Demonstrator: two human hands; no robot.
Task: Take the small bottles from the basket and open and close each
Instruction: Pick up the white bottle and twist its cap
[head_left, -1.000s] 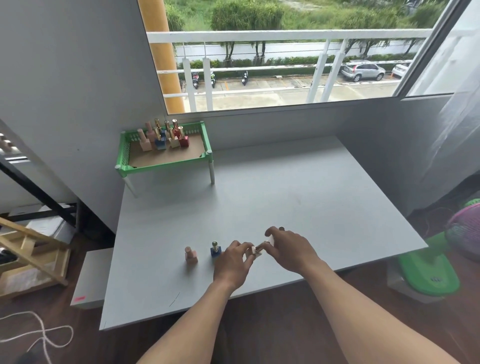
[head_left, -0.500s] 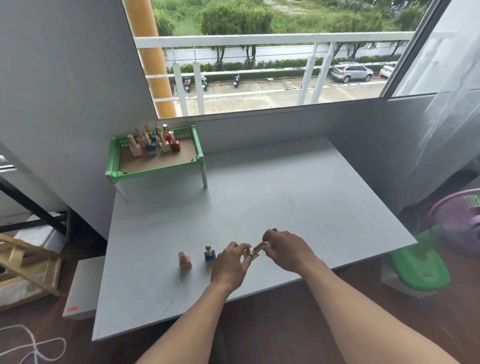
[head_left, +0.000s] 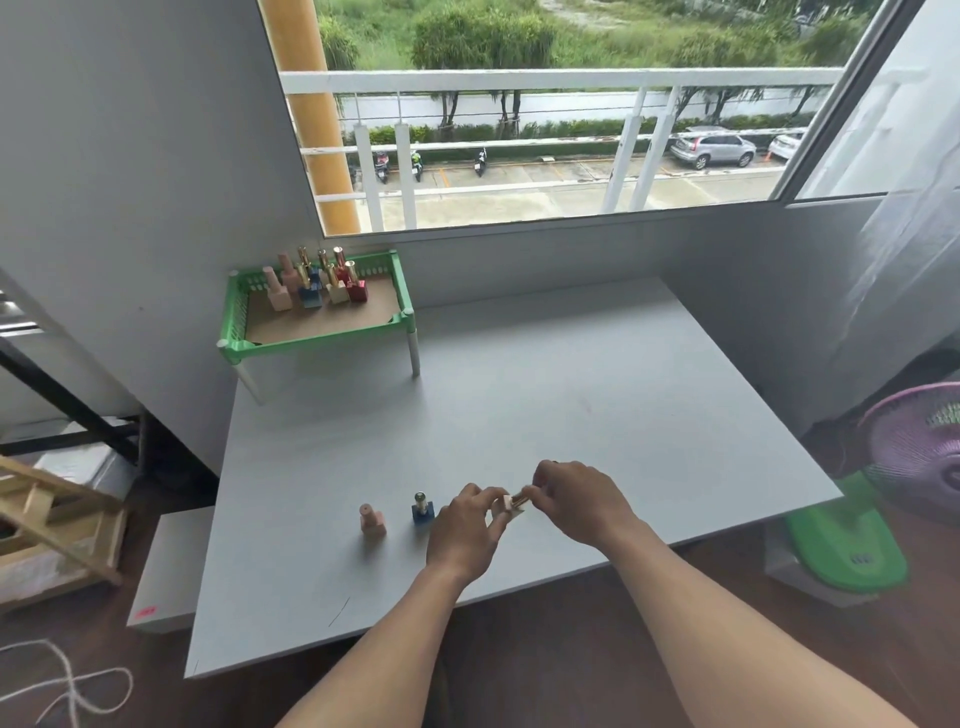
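Observation:
A small cream bottle (head_left: 510, 510) with a gold cap is held tilted between my two hands near the table's front edge. My left hand (head_left: 467, 532) grips its square body. My right hand (head_left: 576, 501) pinches the gold cap. To the left, a pink bottle (head_left: 372, 521) and a blue bottle (head_left: 422, 510) with a gold cap stand upright on the grey table (head_left: 545, 395). The green basket (head_left: 401, 291) stands on legs at the far left corner and holds several more small bottles (head_left: 317, 283).
A wall runs along the table's left and back, with a window above. A purple fan (head_left: 924, 452) and a green object (head_left: 847, 545) lie on the floor to the right. A wooden frame (head_left: 57, 525) and a white cord (head_left: 72, 691) are at the left.
My view has shifted a little. Both hands stay at the same spot on the cream bottle, with the right fingers working at its gold cap.

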